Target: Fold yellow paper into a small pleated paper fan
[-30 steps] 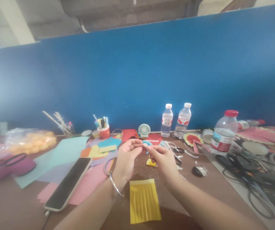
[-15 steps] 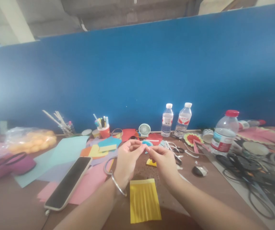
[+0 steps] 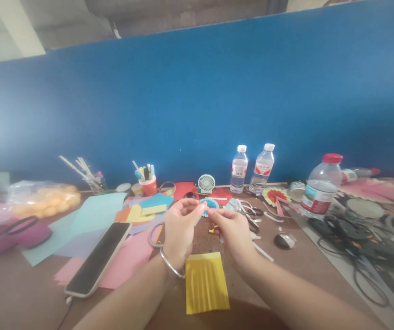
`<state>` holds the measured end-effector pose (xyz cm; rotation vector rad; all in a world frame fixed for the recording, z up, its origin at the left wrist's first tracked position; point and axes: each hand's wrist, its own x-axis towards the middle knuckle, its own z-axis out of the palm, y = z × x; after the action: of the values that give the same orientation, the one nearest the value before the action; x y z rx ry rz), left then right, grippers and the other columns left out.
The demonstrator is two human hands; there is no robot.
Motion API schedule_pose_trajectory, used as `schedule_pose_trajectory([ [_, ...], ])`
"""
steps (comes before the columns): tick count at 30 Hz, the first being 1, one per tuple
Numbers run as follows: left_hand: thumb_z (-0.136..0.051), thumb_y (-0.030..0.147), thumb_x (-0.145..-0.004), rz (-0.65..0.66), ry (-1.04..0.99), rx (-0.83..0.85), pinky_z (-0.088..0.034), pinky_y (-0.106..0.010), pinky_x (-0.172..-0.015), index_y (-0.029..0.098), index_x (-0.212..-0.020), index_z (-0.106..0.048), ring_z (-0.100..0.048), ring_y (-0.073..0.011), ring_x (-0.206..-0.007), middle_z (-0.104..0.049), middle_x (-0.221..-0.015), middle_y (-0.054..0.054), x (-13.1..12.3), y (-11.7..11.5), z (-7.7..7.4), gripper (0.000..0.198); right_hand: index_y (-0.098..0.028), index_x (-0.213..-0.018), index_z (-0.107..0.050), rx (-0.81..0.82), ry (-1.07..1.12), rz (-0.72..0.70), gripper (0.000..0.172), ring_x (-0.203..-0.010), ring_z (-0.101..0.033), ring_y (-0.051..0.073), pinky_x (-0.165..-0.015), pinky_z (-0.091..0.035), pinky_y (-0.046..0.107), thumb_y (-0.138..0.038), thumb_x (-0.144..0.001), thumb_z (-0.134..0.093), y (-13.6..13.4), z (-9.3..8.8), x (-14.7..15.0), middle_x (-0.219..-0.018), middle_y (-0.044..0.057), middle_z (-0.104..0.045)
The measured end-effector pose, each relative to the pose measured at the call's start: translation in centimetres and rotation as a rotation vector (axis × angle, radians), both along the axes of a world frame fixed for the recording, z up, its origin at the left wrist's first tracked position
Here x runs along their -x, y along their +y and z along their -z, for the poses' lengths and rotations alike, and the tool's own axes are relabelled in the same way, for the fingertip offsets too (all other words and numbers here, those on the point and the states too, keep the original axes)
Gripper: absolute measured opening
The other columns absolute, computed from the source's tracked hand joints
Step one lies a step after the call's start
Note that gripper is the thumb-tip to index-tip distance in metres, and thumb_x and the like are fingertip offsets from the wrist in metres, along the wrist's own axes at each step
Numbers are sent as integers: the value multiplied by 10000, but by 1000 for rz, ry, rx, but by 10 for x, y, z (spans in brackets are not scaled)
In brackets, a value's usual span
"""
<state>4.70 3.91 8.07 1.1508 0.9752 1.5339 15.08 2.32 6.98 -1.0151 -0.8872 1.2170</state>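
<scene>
My left hand (image 3: 180, 224) and my right hand (image 3: 230, 227) meet above the middle of the table, thumbs and forefingers pinched together. A tiny pale bit seems to show between the fingertips, too small to name. Just behind the fingertips is a blue pleated paper rosette (image 3: 211, 204), partly hidden by them. Below the hands lies a yellow sheet (image 3: 206, 284) with lengthwise folds and a paler strip along its far edge. A small yellow piece (image 3: 212, 230) shows beside my right hand's fingers.
On the left are a phone (image 3: 98, 259), coloured paper (image 3: 97, 213) and a bag of orange balls (image 3: 46, 201). At the back stand a cup of pens (image 3: 148, 185), a small fan (image 3: 206, 183) and water bottles (image 3: 239, 169). To the right are scissors (image 3: 253, 224), a mouse (image 3: 285, 240) and cables (image 3: 348, 243).
The view has shifted slightly. My hands stay pinched together, with the fingertips a little changed in angle, and more of the blue rosette shows behind them.
</scene>
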Motion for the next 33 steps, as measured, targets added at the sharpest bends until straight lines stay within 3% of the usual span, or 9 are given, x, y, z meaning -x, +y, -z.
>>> schedule_pose_trajectory([
  [9, -673, 285, -616, -82, 163, -50, -471, -234, -584, 148, -733, -587, -621, -148, -630, -671, -699, -40, 0, -1, -2, 200, -119, -573, -612, 13, 52, -48, 291, -468, -420, 91, -424, -285, 214, -405, -616, -643, -3, -2, 0, -513, 0, -510],
  [23, -670, 266, -633, 55, 44, 33, -474, -249, -533, 158, -753, -553, -603, -146, -570, -656, -644, -21, -1, -4, -10, 199, -145, -488, -590, -21, 13, -16, 273, -483, -401, 94, -479, -303, 229, -363, -650, -621, -6, -4, 4, -474, -15, -506],
  [29, -589, 321, -713, -44, 452, -105, -473, -265, -665, 184, -893, -612, -630, -190, -723, -681, -774, -52, 11, 2, -19, 228, -145, -681, -669, -87, 47, -41, 252, -543, -447, 106, -499, -338, 224, -388, -681, -600, -7, -3, 2, -628, 17, -583],
  [33, -480, 303, -794, -44, 688, -219, -456, -283, -746, 220, -1095, -528, -613, -192, -829, -669, -896, -47, 16, 4, -17, 316, -146, -720, -675, -87, 76, -59, 261, -544, -439, 108, -507, -350, 222, -389, -695, -583, -6, -1, 2, -606, 13, -555],
])
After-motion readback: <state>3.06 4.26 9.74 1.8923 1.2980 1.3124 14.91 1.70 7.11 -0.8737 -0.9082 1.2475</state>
